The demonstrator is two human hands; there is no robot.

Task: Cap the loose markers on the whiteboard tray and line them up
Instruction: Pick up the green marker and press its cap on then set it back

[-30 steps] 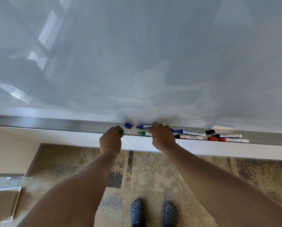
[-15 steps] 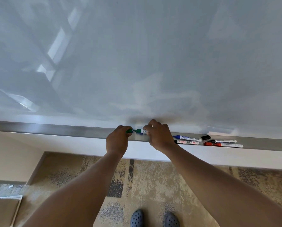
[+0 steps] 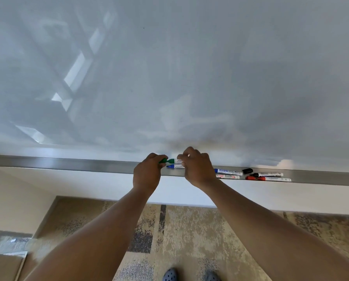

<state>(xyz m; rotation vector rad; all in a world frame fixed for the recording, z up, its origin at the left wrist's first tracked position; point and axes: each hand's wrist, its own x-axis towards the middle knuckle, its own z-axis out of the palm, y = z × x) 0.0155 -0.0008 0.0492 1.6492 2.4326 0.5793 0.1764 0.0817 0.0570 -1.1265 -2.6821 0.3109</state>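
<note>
While the left hand (image 3: 147, 175) is curling around a green cap (image 3: 164, 160) and the right hand (image 3: 198, 169) is pinching the barrel of the green marker (image 3: 174, 160), both are hovering just above the whiteboard tray (image 3: 68, 164), with cap and marker lined up end to end. Whether the cap is already seated or just meeting the tip is too small to tell. Judging by this, the capping step for the green marker is in hand, and the lining up is not yet begun.

Directly beneath the green marker, a blue marker (image 3: 174, 166) is lying on the tray, its blue end pointing left; I cannot tell if that end is capped. Further right along the tray, past the right hand, a second blue marker (image 3: 227, 171) and a white marker with red print (image 3: 228, 176) are lying side by side. Well to the right of those, a loose black cap (image 3: 247, 170) is sitting near the tray's back edge, next to a black-tipped marker (image 3: 268, 174) and a red marker (image 3: 268, 179).

The next move likely calls for pressing cap and barrel firmly together along one axis until they lock, then setting the marker down parallel to the tray's front lip. The loose black cap probably belongs on the black-tipped marker beside it.
</note>
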